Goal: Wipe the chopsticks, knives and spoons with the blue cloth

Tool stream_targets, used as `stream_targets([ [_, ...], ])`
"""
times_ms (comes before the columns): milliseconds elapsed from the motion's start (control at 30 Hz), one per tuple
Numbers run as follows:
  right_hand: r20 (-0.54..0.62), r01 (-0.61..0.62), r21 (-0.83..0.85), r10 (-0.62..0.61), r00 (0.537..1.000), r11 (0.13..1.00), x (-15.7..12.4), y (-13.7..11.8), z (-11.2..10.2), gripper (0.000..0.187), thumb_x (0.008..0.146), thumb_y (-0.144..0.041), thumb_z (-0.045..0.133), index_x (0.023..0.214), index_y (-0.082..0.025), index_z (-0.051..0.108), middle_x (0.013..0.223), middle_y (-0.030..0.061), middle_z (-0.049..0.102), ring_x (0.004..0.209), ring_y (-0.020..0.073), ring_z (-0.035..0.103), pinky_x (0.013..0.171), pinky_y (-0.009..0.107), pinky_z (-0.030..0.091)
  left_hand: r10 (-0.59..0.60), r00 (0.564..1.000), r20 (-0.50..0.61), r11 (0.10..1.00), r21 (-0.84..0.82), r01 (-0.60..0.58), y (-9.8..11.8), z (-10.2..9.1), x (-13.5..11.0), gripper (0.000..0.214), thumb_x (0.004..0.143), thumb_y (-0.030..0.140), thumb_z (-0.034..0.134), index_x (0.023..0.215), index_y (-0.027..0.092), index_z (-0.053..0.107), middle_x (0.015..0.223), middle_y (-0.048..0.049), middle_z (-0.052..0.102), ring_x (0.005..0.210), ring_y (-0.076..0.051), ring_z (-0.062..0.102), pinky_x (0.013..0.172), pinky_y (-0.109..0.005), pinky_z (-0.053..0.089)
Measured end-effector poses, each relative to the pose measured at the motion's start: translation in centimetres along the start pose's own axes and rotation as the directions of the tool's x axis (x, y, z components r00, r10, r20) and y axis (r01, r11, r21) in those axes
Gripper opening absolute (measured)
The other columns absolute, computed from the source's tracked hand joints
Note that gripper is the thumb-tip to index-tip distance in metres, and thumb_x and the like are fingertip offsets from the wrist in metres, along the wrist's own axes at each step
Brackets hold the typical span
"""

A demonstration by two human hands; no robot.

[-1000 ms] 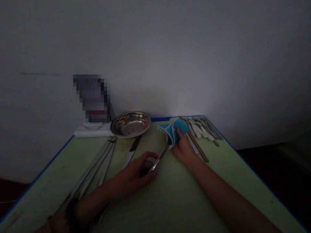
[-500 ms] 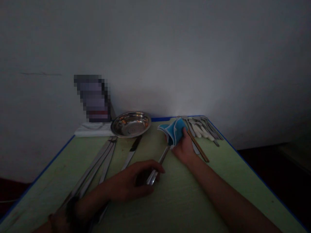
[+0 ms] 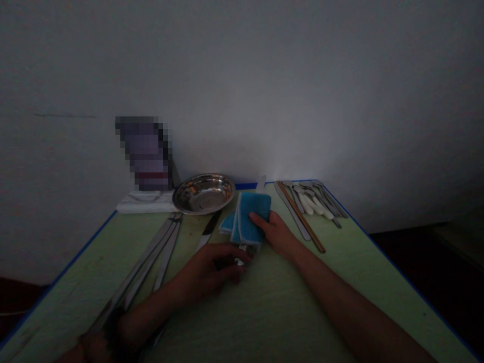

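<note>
My left hand (image 3: 215, 267) pinches the shiny metal handle of a table knife (image 3: 261, 184), whose blade end sticks up beyond a folded blue cloth (image 3: 254, 216). The cloth, edged in white, is wrapped about the middle of the knife and hides that part. My right hand (image 3: 276, 233) grips the cloth from the right, thumb lying across its near face. Close beyond my left hand, a knife with a dark section (image 3: 209, 229) lies on the table, partly covered by that hand.
A shallow metal bowl (image 3: 204, 196) stands at the back, beside a white object (image 3: 145, 201) and a blurred-out upright panel (image 3: 145, 154). Long metal utensils (image 3: 149, 259) lie at left. Wooden chopsticks (image 3: 302, 219) and several white-handled utensils (image 3: 317, 206) lie at right on the green table (image 3: 287, 307).
My right hand and the cloth have moved left and nearer along the knife. The blade end now shows past the cloth. My left hand, still holding the handle, has shifted slightly away from me.
</note>
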State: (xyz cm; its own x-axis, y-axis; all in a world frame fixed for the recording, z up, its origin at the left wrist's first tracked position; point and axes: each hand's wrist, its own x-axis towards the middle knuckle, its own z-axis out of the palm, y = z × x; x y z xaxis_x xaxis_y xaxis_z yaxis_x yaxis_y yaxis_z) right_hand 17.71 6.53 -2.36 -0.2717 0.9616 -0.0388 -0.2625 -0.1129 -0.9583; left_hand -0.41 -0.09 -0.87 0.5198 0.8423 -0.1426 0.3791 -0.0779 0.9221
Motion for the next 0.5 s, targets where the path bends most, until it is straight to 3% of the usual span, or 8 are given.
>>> stream_targets([
  [67,0.020,0.014,-0.091,-0.012,1.000,0.996,-0.2,-0.2,0.0,0.031,0.069,-0.038,0.068,0.092,-0.018,0.065,0.087,0.0014,0.071,0.077,0.0167,0.065,0.076,0.032,0.051,-0.009,1.000,-0.003,1.000,0.021,0.009,0.0,0.0,0.0,0.020,0.082,0.028,0.056,0.100,0.020,0.062,0.069,0.0029,0.062,0.047,-0.007,0.048,0.046,-0.018,0.038],
  [167,0.005,-0.006,-0.050,0.007,1.000,0.999,-0.4,-0.4,0.2,0.034,0.065,-0.037,0.071,0.094,-0.019,0.064,0.089,0.0015,0.071,0.080,0.0181,0.066,0.079,0.034,0.051,0.011,1.000,-0.001,0.998,0.063,-0.011,0.2,0.0,0.1,0.020,0.083,0.028,0.054,0.101,0.020,0.061,0.070,0.0027,0.061,0.053,-0.009,0.052,0.049,-0.018,0.041],
  [267,-0.059,-0.042,0.135,0.050,0.997,0.990,0.0,-0.3,0.4,0.032,0.067,-0.037,0.070,0.093,-0.019,0.065,0.088,0.0022,0.072,0.082,0.0187,0.066,0.084,0.036,0.050,0.070,0.997,0.041,0.992,0.102,-0.074,0.3,0.0,0.0,0.022,0.087,0.029,0.049,0.103,0.020,0.060,0.079,0.0000,0.063,0.062,-0.011,0.056,0.057,-0.021,0.044],
  [367,-0.231,-0.041,0.377,0.137,0.963,0.925,0.7,-0.2,0.2,0.030,0.074,-0.039,0.063,0.094,-0.018,0.063,0.087,0.0033,0.072,0.084,0.0183,0.066,0.085,0.036,0.050,0.119,0.987,0.105,0.971,0.197,-0.138,0.6,-0.1,-0.2,0.023,0.089,0.028,0.045,0.104,0.020,0.061,0.079,-0.0008,0.062,0.061,-0.011,0.056,0.056,-0.021,0.042],
  [433,-0.341,-0.006,0.488,0.197,0.919,0.873,1.3,-0.1,-0.2,0.029,0.080,-0.040,0.055,0.096,-0.017,0.063,0.086,0.0035,0.072,0.083,0.0177,0.067,0.084,0.035,0.051,0.217,0.970,0.109,0.925,0.294,-0.240,1.0,-0.2,-0.6,0.021,0.087,0.021,0.045,0.098,0.020,0.063,0.080,-0.0008,0.060,0.063,-0.012,0.055,0.057,-0.021,0.041],
  [500,-0.391,0.088,0.517,0.144,0.909,0.851,1.7,0.0,-0.6,0.031,0.085,-0.040,0.047,0.096,-0.016,0.062,0.084,0.0039,0.072,0.079,0.0171,0.067,0.082,0.035,0.053,0.338,0.937,0.094,0.859,0.377,-0.347,1.4,-0.4,-1.0,0.022,0.081,0.013,0.043,0.090,0.019,0.063,0.078,-0.0004,0.056,0.067,-0.013,0.055,0.061,-0.023,0.040],
])
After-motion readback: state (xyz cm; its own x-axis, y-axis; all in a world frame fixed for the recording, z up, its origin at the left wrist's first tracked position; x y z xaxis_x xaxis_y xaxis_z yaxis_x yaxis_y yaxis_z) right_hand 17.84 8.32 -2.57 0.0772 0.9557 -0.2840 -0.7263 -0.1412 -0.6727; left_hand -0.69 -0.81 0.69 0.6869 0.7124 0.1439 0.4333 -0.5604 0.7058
